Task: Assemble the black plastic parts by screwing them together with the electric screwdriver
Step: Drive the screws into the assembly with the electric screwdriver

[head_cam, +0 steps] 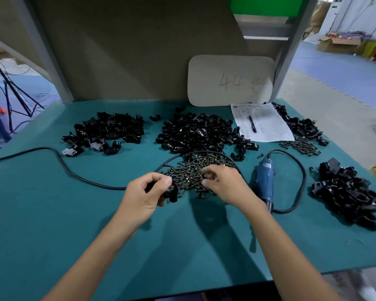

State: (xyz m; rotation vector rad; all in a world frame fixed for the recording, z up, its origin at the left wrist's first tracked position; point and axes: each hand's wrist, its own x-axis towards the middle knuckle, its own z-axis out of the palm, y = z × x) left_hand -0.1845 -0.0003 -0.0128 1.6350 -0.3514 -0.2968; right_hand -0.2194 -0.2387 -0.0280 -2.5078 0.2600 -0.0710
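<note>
My left hand (pixel 147 193) grips a black plastic part (pixel 173 195) just above the green table, at the near left edge of a heap of dark screws (pixel 195 172). My right hand (pixel 223 184) reaches into that heap with curled fingers, its fingertips pinching at the screws. The blue electric screwdriver (pixel 263 181) lies on the table right of my right hand, untouched. Two piles of loose black parts lie further back, one at the left (pixel 109 131) and one in the middle (pixel 195 131).
A pile of black parts (pixel 345 192) lies at the right, another (pixel 300 124) at the back right beside a smaller heap of screws (pixel 300 145). A paper sheet with a pen (pixel 261 122) lies near a board marked 44 (pixel 230 80). The screwdriver's black cable (pixel 59 157) loops across the table.
</note>
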